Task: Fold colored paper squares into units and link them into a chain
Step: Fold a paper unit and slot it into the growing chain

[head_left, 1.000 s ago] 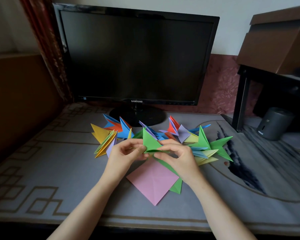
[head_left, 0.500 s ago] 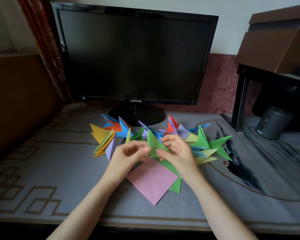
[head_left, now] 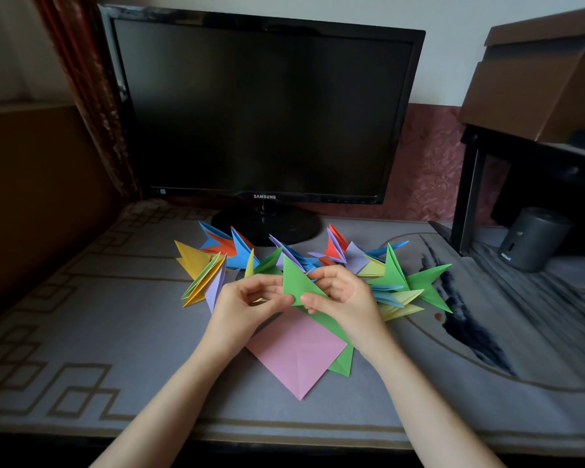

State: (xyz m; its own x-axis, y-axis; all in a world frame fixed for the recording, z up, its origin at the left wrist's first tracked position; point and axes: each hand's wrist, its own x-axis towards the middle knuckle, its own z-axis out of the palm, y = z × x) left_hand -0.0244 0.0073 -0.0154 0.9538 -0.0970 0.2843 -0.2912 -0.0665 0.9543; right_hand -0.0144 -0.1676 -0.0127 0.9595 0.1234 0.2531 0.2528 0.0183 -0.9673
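The green paper [head_left: 296,282] is folded into a sharp triangle that points up. The left hand [head_left: 247,305] and the right hand [head_left: 345,295] pinch it at its lower edge, above the desk. A pink square [head_left: 298,356] lies flat below it, turned like a diamond, with crease lines. The chain of folded units [head_left: 395,282] lies in an arc behind the hands: yellow at the left, then blue, orange, purple and red, and green at the right.

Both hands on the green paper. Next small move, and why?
Probably press the crease flat. The left hand and right hand both pinch the green paper at its lower edge, and its pointed flap stands up, so the fold looks unfinished.
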